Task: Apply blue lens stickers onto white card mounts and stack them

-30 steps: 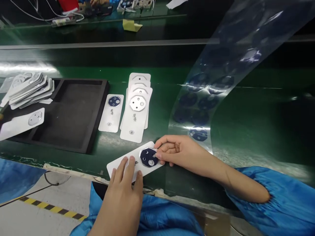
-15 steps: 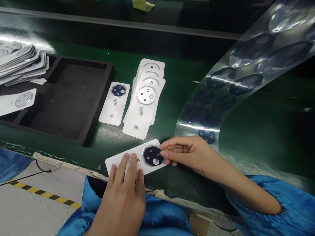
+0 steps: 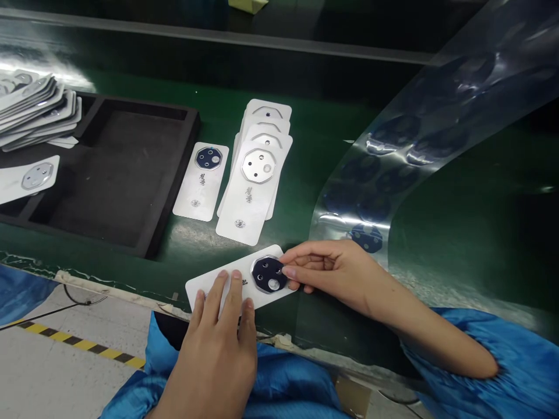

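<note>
A white rectangular panel (image 3: 236, 295) lies slantwise near the table's front edge. My left hand (image 3: 222, 343) rests on it with fingers spread flat, covering part of its printed marks. At the panel's right end, a dark blue octagonal sticker (image 3: 267, 273) with several small round holes sits within a shiny raised rim. Thumb and forefinger of my right hand (image 3: 323, 267) pinch together at the sticker's right edge. Above my right hand, a clear film strip (image 3: 321, 230) carries more dark stickers, one of them (image 3: 367, 237) at its near end.
Fanned white panels (image 3: 238, 212) overlap on the green table (image 3: 458, 250). Left of them is a single panel (image 3: 192, 192) with a dark octagon. A black tray (image 3: 168, 198) stands at the left, with a pile of panels (image 3: 39, 116) on its far side.
The view has shifted very slightly. My right fingertips stay at the sticker's right edge, and my left hand holds the same place on the panel.
</note>
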{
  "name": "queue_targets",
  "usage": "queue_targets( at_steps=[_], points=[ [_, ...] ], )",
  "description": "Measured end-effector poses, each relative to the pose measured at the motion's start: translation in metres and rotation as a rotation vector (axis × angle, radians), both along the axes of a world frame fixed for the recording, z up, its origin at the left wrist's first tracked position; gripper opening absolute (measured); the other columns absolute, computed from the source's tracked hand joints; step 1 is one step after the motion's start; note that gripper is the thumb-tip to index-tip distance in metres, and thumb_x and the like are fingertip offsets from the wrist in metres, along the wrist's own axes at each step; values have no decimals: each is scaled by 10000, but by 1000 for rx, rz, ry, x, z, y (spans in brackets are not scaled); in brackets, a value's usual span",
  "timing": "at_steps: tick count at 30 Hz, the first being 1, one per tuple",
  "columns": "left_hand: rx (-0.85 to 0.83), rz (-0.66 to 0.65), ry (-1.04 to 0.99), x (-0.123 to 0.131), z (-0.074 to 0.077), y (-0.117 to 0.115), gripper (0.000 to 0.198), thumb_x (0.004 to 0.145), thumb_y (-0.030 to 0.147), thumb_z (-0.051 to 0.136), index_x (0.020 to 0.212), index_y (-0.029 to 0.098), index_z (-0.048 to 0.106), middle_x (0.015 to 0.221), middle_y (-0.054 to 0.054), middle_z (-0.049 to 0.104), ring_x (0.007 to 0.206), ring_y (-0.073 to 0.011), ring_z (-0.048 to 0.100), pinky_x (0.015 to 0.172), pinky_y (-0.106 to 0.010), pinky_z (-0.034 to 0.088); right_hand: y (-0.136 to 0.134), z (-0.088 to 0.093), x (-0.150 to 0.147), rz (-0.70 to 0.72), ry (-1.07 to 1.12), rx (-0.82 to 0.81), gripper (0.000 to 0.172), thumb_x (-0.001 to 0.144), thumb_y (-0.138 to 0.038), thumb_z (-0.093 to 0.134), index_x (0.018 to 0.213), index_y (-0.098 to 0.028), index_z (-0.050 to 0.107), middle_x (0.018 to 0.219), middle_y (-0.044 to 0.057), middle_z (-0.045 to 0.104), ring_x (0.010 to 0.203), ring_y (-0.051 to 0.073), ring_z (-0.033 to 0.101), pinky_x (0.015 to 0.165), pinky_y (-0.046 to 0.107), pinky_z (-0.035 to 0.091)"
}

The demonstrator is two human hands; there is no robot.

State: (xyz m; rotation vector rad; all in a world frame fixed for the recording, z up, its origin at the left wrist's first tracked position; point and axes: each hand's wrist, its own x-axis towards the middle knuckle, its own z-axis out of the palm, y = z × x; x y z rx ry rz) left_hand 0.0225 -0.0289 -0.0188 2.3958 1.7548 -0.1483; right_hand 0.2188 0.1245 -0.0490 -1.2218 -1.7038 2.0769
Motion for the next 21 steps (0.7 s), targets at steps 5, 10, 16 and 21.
queue_targets(
  at_steps=[5,10,16,21],
  points=[
    [53,-78,-13,-7,-7,-2,430,941,20,364,1314,71,571,1498,-268,381,1377,-472,368,930,-583,572,0,3,-3,-4,7,-3,213,886,-404,777,991,-219,767,799,50,719,759,227,695,624,285,556],
    [39,-79,-23,-8,-8,-3,440,940,16,348,1320,68,564,1504,-270,369,1389,-466,346,961,-584,554,-1,6,-3,-17,-8,0,210,872,-396,775,976,-215,768,791,49,718,752,232,694,626,297,566],
    [38,-75,-57,-8,-8,-1,441,926,9,365,1307,53,582,1514,-277,348,1393,-486,317,969,-608,543,0,7,-4,-22,-30,6,227,861,-406,776,984,-214,772,794,52,717,750,236,692,641,315,583],
    [46,-69,-56,-7,-9,-1,445,925,10,359,1308,57,582,1519,-274,341,1402,-482,307,985,-613,530,0,5,-4,-28,-23,-2,244,854,-434,789,974,-222,776,789,49,715,745,237,692,650,318,586]
  ],
)
